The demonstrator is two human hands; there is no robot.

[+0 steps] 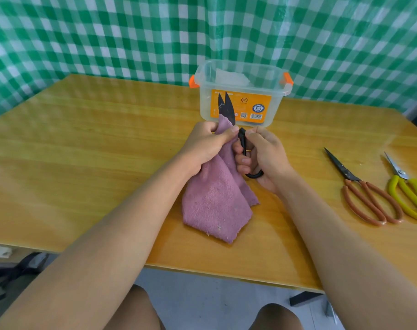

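From my remote seat, the biggest thing I see is the green-and-white checked curtain [107, 32] across the back. Below it, the yellow wooden table [83, 151] fills most of the view.

On the table, near its middle, is the pink cloth [214, 201]. Its lower end rests on the wood, and its upper end is lifted and bunched. Behind it stands a clear plastic box [276, 101] with orange clips and an orange label, and something white lies inside.

Off to the right, well apart from the work, two spare pairs lie flat side by side. The red-handled scissors [364, 194] are closer to the middle of the table, and the yellow-handled scissors [407, 194] are near the table's edge.

The black scissors [226, 108] are held up in front of the box label. Their blades are slightly parted and point up and away from me. The top corner of the cloth sits against the base of the blades.

My left hand [205, 146] grips the raised end of the cloth, with thumb and fingers curled tightly around it. My right hand [264, 156] holds the black handles, with its fingers wrapped through the loop. The two hands are close together, almost touching.
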